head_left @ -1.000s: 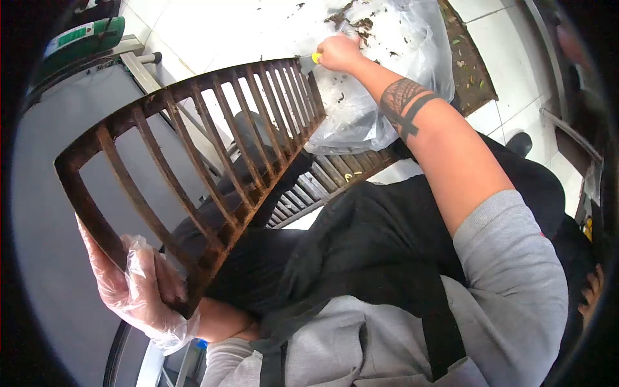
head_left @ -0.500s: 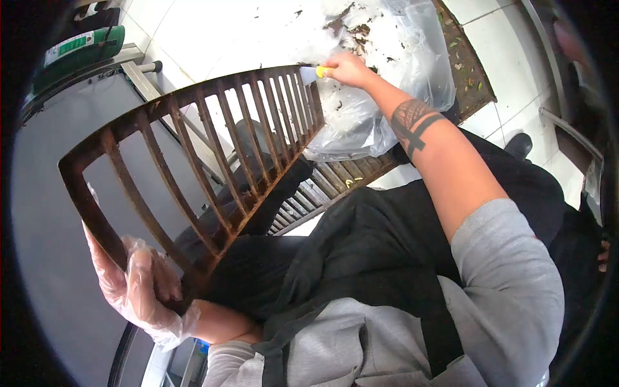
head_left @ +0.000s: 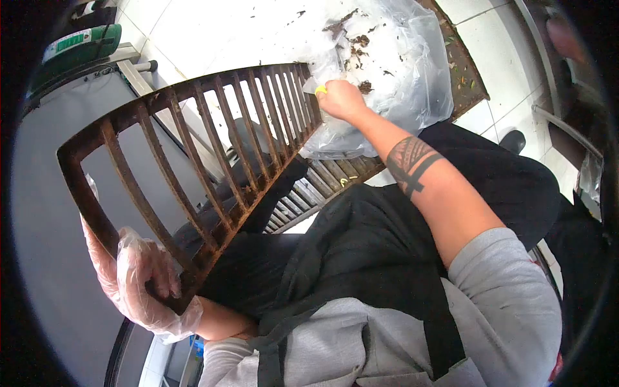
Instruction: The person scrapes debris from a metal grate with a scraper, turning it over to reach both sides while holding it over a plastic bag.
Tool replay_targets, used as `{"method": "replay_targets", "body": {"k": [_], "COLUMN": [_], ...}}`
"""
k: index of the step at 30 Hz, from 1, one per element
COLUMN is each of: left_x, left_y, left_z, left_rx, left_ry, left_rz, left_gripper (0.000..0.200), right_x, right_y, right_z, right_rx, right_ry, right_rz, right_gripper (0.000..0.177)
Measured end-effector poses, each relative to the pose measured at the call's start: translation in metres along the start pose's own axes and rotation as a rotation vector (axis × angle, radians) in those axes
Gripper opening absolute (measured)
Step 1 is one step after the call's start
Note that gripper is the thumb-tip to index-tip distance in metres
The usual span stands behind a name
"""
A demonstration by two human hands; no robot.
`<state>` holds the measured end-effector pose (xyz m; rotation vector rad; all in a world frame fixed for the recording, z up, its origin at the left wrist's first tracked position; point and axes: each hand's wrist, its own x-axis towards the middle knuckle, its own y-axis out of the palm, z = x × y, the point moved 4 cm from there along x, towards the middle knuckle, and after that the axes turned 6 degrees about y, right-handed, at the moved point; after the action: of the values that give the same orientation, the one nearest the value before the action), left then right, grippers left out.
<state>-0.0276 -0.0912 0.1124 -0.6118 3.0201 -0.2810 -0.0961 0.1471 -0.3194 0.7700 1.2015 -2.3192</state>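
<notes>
A long brown, grimy slatted metal grate (head_left: 240,208) is held up at a slant across my lap. My left hand (head_left: 138,277), in a clear plastic glove, is wrapped round its near end. At the far end, my bare right hand (head_left: 342,100) grips a scraper (head_left: 320,89) by its yellow handle. The scraper's pale blade lies against the last slats of the grate. Beyond the grate, a clear plastic bag (head_left: 412,97) is spread on the floor, with dark scraped bits (head_left: 360,42) lying on it.
Another slatted grate (head_left: 322,184) lies on the floor below, with small yellowish bits on it. A grey panel (head_left: 71,193) stands at my left, with a green container (head_left: 80,45) behind it. A dirty mat (head_left: 461,64) with leaf bits lies past the bag.
My right hand has moved down a little with the scraper along the grate's far end. My left hand keeps its hold, and the grate has barely shifted.
</notes>
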Motion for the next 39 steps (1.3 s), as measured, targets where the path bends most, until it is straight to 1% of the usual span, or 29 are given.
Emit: {"method": "replay_targets", "body": {"k": [1,2,3,5,6,8,10,11,13,15,17,19,21,22,24,25,27,28,29,30,31,32,33,34,35,37,39], "left_x": [0.000,0.000,-0.001,0.000,0.000,0.003,0.006,0.007,0.008,0.006,0.007,0.008,0.009,0.009,0.008,0.009,0.008,0.007,0.007,0.007,0.007,0.008,0.008,0.008,0.009,0.009,0.006], "left_y": [0.000,-0.001,-0.003,-0.007,-0.010,-0.006,-0.007,-0.006,-0.003,-0.002,0.000,0.003,0.002,0.001,0.004,0.004,0.002,0.000,-0.002,-0.004,-0.005,-0.003,0.001,0.003,0.003,0.005,0.014], "left_z": [0.000,0.001,0.002,0.002,0.003,0.003,0.002,0.003,0.004,0.004,0.004,0.005,0.005,0.005,0.005,0.005,0.004,0.004,0.005,0.006,0.007,0.005,0.003,0.004,0.004,0.004,0.000], "left_rx": [-0.061,-0.062,-0.088,-0.111,-0.088,-0.066,0.058,0.060,-0.103,-0.127,-0.161,-0.166,-0.155,-0.147,-0.151,-0.157,-0.138,-0.116,-0.117,-0.134,-0.150,-0.148,-0.199,-0.249,-0.247,-0.226,-0.182], "left_ry": [0.000,0.001,0.020,0.037,0.030,0.018,-0.008,-0.008,-0.024,-0.033,-0.040,-0.020,-0.026,-0.026,-0.029,-0.031,-0.033,-0.038,-0.037,-0.041,-0.046,-0.047,-0.096,-0.143,-0.140,-0.142,-0.126], "left_rz": [0.014,0.015,0.034,0.056,0.054,0.063,-0.031,-0.025,0.036,0.044,0.055,0.145,0.140,0.136,0.127,0.112,0.110,0.112,0.109,0.105,0.103,0.106,0.086,0.063,0.059,0.058,0.025], "left_gripper": [0.078,0.078,0.078,0.077,0.076,0.076,0.076,0.076,0.071,0.071,0.072,0.073,0.073,0.074,0.073,0.072,0.072,0.072,0.072,0.070,0.067,0.067,0.065,0.063,0.063,0.060,0.062], "right_x": [-0.003,-0.007,-0.006,-0.004,-0.001,0.004,0.009,0.009,0.008,0.010,0.003,0.002,0.004,0.006,0.007,0.005,0.001,0.002,0.004,0.008,0.015,0.027,0.035,0.044,0.054,0.070,0.073], "right_y": [0.002,0.000,-0.003,-0.007,-0.005,-0.008,-0.006,-0.006,-0.008,0.000,-0.001,-0.006,-0.011,-0.009,-0.003,-0.004,-0.008,-0.010,-0.012,-0.013,-0.015,-0.015,-0.016,-0.018,-0.023,-0.032,-0.050], "right_z": [0.003,0.007,0.009,0.010,0.008,0.007,0.010,0.013,0.016,0.018,0.015,0.012,0.009,0.009,0.013,0.013,0.008,0.005,0.000,-0.005,-0.009,-0.012,-0.011,-0.009,-0.005,0.002,0.016], "right_rx": [0.047,0.071,0.071,0.100,0.103,0.230,0.245,0.257,0.274,0.136,0.145,0.143,0.308,0.310,0.144,0.142,0.218,0.214,0.274,0.338,0.340,0.258,0.175,0.109,0.110,-0.052,-0.065], "right_ry": [0.034,0.069,0.069,0.056,0.061,0.030,0.049,0.060,0.072,0.032,0.067,0.092,0.091,0.092,0.070,0.068,0.086,0.080,0.083,0.089,0.090,0.064,0.036,0.052,0.047,0.066,0.051], "right_rz": [-0.044,-0.056,-0.057,-0.165,-0.166,-0.261,-0.235,-0.207,-0.176,-0.007,-0.008,-0.011,-0.207,-0.207,-0.013,-0.016,-0.105,-0.106,-0.140,-0.173,-0.173,-0.110,-0.046,-0.015,-0.013,0.027,0.010], "right_gripper": [0.040,0.037,0.037,0.037,0.037,0.035,0.034,0.033,0.030,0.027,0.027,0.027,0.031,0.031,0.028,0.028,0.029,0.029,0.030,0.031,0.031,0.033,0.035,0.037,0.037,0.035,0.036]}}
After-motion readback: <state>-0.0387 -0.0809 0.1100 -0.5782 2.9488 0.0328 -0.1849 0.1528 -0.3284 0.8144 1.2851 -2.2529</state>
